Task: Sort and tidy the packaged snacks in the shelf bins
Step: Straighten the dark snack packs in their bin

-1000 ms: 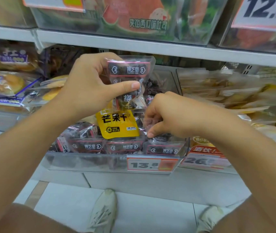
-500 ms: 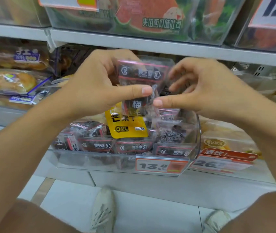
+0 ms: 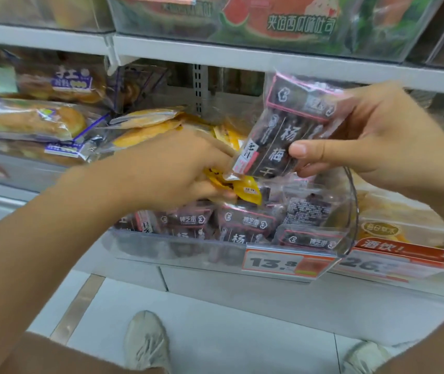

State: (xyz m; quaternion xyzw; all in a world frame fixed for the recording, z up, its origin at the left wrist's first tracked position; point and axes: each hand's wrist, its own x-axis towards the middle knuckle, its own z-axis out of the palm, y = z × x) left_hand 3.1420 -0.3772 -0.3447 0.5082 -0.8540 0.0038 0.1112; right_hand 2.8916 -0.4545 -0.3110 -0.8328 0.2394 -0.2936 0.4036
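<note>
My right hand (image 3: 372, 141) pinches a dark plum snack packet (image 3: 288, 128) with pink trim, held up above the clear plastic bin (image 3: 352, 211). My left hand (image 3: 172, 171) has reached down into the bin and grips the yellow mango packet (image 3: 245, 187), which lies on top of several more dark plum packets (image 3: 248, 222). The fingers of my left hand are partly hidden behind the raised packet.
A price tag reading 13.8 (image 3: 285, 263) hangs on the bin's front. Bread packs (image 3: 26, 120) fill the bin to the left, another snack bin with a 26 tag (image 3: 385, 263) stands right. The upper shelf edge (image 3: 242, 55) runs overhead. My shoes (image 3: 145, 344) stand on the tiled floor below.
The dark packet passed from my left hand to my right hand, which carried it to the right. My left hand dropped into the bin and took hold of the yellow packet.
</note>
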